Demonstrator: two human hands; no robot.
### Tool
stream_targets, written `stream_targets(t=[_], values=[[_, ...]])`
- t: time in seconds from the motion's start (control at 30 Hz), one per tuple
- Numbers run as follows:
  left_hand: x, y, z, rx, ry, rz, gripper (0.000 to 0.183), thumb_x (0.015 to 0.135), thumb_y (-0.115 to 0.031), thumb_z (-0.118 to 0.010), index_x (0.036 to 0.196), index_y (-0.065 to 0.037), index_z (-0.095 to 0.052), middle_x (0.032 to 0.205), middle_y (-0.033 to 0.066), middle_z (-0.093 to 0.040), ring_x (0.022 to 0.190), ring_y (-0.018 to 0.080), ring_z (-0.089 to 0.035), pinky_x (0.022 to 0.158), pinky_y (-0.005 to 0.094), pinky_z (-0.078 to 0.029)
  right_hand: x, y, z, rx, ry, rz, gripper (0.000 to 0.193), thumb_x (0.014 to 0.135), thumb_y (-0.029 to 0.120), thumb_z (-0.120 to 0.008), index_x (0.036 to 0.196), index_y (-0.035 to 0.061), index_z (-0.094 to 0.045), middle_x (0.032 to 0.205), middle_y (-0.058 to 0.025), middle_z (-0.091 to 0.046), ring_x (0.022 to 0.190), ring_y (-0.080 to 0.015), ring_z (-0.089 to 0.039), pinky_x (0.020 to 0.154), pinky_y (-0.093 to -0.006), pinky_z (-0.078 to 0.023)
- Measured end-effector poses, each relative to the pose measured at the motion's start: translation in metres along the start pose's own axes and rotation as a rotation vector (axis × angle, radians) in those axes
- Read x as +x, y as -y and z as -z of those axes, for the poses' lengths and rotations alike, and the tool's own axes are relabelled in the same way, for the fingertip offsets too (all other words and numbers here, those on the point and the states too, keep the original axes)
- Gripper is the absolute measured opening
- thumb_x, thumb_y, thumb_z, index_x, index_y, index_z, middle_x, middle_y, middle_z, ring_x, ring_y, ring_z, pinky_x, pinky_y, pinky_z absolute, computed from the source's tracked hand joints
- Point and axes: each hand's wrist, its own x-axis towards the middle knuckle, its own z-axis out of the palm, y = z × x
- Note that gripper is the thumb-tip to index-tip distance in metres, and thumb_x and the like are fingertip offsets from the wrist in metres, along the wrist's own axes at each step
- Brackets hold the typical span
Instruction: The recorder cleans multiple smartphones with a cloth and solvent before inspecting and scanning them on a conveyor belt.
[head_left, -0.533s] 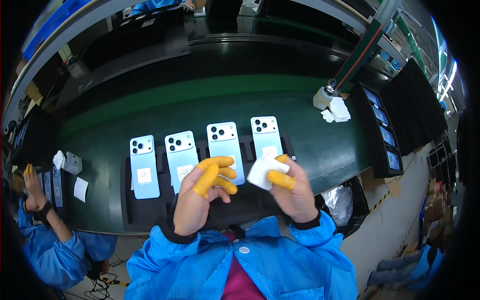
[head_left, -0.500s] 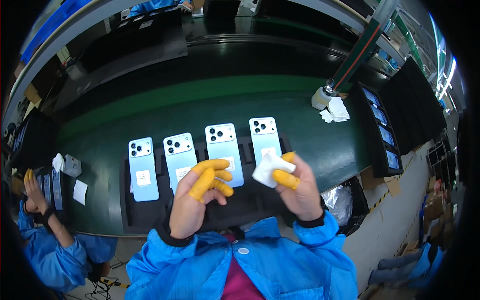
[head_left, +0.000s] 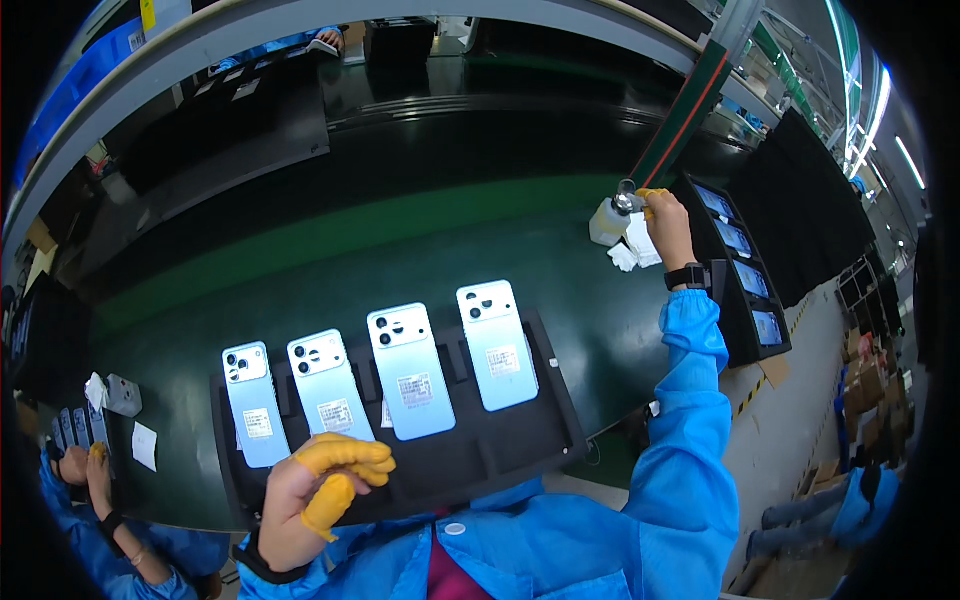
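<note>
Now your right hand [head_left: 666,215] has left the phones [head_left: 411,365], mid-frame in the black tray [head_left: 500,457], for the bottle [head_left: 607,222], upper right, grip unclear; left hand [head_left: 310,490], lower left, half-curled, apparently empty; only it remains beside them.

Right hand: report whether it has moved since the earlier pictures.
Yes: the right hand has moved forward and rightward, away from the near tray and up to the bottle.

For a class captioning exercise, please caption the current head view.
Right hand by the bottle, left hand near four blue phones on a black tray.
</note>
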Motion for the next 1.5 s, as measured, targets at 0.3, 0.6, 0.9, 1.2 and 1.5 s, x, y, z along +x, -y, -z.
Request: stream_targets(t=[0.3,0.6,0.9,1.2,1.5], values=[[0.055,0.006,0.016,0.591,0.015,-0.096,0.031,0.09,-0.022,-0.058,0.112,0.0,-0.062,0.102,0.0149,-0.064,0.091,0.0251,-0.063,0.08,0.0313,-0.049,0.005,-0.008,-0.028,-0.077,0.087,0.125,0.021,0.074,-0.003,-0.058,0.089,0.0051,-0.07,0.081,-0.0121,-0.063,0.084,-0.0296,-0.062,0.073,-0.0395,-0.052],[0.11,0.09,-0.035,1.102,0.527,-0.547,0.05,0.088,-0.035,-0.06,0.128,-0.004,-0.055,0.137,0.0131,-0.049,0.132,0.0299,-0.041,0.112,0.0433,-0.028,-0.019,0.121,-0.014,0.273,0.164,0.391,0.023,0.07,-0.005,-0.064,0.092,0.0021,-0.07,0.088,-0.0141,-0.066,0.086,-0.0301,-0.063,0.079,-0.0377,-0.053],[0.111,0.114,-0.045,1.135,0.586,-0.532,0.054,0.092,-0.043,-0.053,0.136,-0.012,-0.049,0.141,0.0085,-0.047,0.134,0.0267,-0.039,0.115,0.0471,-0.019,-0.045,0.202,-0.01,0.509,0.273,0.739,0.03,0.069,0.003,-0.065,0.099,-0.0004,-0.067,0.099,-0.0102,-0.064,0.094,-0.0267,-0.062,0.083,-0.0352,-0.054],[0.11,0.115,-0.044,1.117,0.565,-0.523,0.052,0.09,-0.04,-0.056,0.134,-0.012,-0.052,0.14,0.0074,-0.048,0.132,0.026,-0.042,0.113,0.0463,-0.023,-0.052,0.182,0.031,0.363,0.436,0.641,0.027,0.064,0.005,-0.066,0.091,0.003,-0.069,0.087,-0.0065,-0.06,0.083,-0.0218,-0.059,0.077,-0.0318,-0.053],[0.112,0.115,-0.046,1.112,0.572,-0.532,0.051,0.09,-0.04,-0.056,0.133,-0.012,-0.052,0.14,0.0076,-0.048,0.132,0.0255,-0.042,0.113,0.0453,-0.024,-0.045,0.205,0.003,0.454,0.297,0.676,0.033,0.063,0.004,-0.066,0.096,0.0011,-0.069,0.088,-0.0084,-0.063,0.084,-0.0237,-0.061,0.076,-0.0325,-0.053]])
